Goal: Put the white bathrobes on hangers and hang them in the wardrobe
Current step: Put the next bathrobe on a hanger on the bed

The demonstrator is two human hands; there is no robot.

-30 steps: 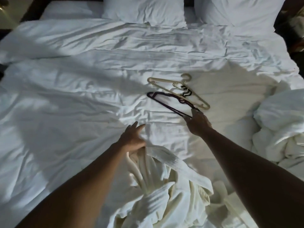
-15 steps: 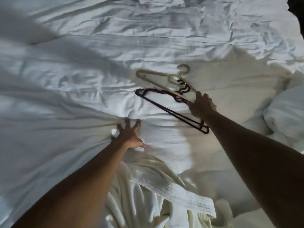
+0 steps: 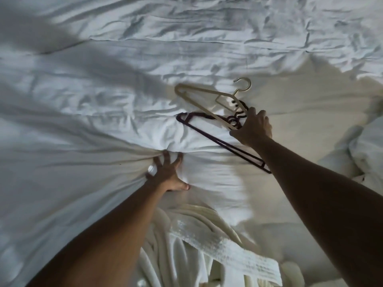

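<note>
Across the rumpled white duvet [image 3: 103, 125], a white bathrobe [image 3: 203, 251] lies bunched at the near edge, just below the left hand [image 3: 168, 172], whose spread fingers press flat into the bedding. Farther right, the right hand [image 3: 253, 128] curls around a dark hanger [image 3: 209, 135], with a beige hanger [image 3: 202, 96] crossing over it.

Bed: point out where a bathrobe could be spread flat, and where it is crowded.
Free: the rumpled duvet left of the hangers and above the left hand. Crowded: the beige hanger and dark hanger by the right hand, the heaped bathrobe below, and bunched bedding far right.
</note>
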